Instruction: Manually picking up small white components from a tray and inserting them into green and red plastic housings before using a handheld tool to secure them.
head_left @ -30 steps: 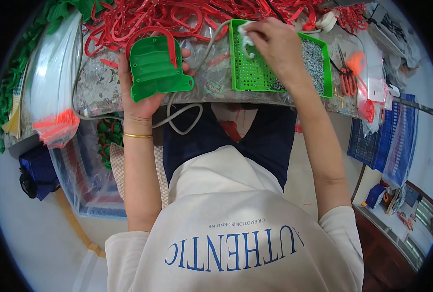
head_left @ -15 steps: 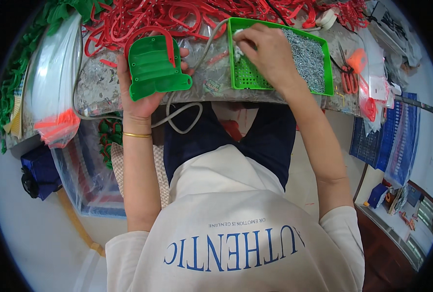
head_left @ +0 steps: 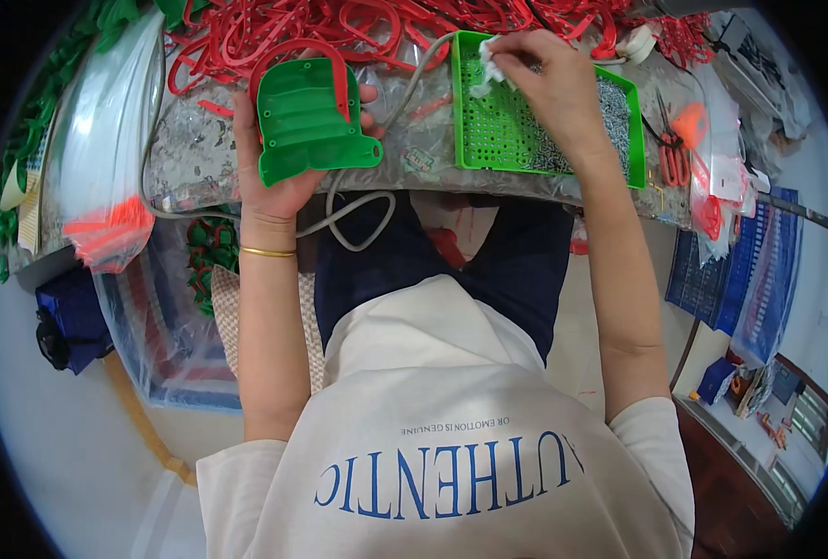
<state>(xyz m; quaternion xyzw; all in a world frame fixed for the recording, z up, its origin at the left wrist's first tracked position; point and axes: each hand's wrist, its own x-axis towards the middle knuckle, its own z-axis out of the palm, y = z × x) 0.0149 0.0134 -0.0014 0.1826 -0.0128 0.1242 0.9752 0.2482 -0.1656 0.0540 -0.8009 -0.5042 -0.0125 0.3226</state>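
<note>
Palm up above the bench's near edge, my left hand [head_left: 280,194] is closed around a green moulded plastic piece [head_left: 304,130] with a curved back and small holes. A red plastic strap [head_left: 341,82] arches over its top and hangs down its right side. My right hand [head_left: 563,98] pinches a crumpled white wad [head_left: 486,73], cloth or tissue. That hand is over a shallow green plastic basket [head_left: 459,112] with a perforated floor. Small silvery metal pieces [head_left: 616,116], probably screws, are heaped in the basket's right part, partly hidden by my hand and wrist.
Red straps [head_left: 377,33] pile along the back of the bench. A grey cable [head_left: 395,102] loops past my left hand. Red-handled pliers [head_left: 675,160] lie right of the basket. Long clear plastic bags [head_left: 107,140] hang over the left edge; a blue crate [head_left: 167,373] stands below.
My right hand has lifted the white wad and shifted slightly right and back, exposing more of the basket's floor. My left hand still holds the green piece, a little farther right in the picture.
</note>
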